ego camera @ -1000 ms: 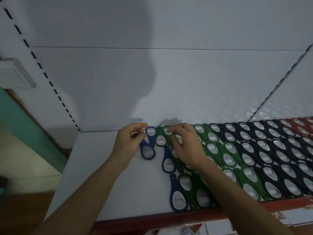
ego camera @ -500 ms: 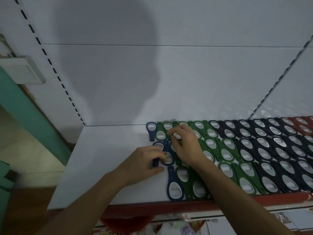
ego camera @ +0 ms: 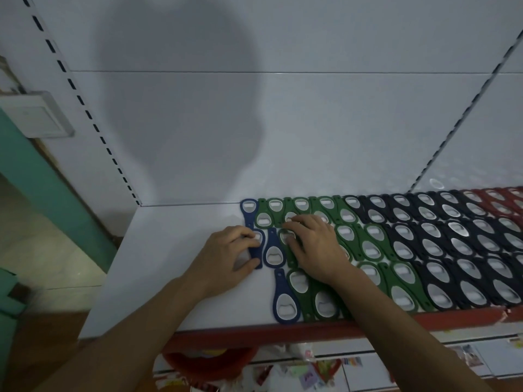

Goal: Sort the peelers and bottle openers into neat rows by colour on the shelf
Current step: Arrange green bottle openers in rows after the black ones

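The bottle openers (ego camera: 376,244) lie flat on the white shelf (ego camera: 158,264) in overlapping rows grouped by colour (blue at the left edge, then green, black and red), each with a metal-lined oval opening. The red row is cut off at the right frame edge, and the right hand (ego camera: 314,247) hides several green openers beneath its flat, spread fingers. The left hand (ego camera: 226,258) has its grip closed on a blue opener (ego camera: 256,250), thumb and fingertips pinching it beside the blue column.

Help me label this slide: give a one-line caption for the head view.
Left hand sets a blue bottle opener beside green ones the right hand steadies on the white shelf.
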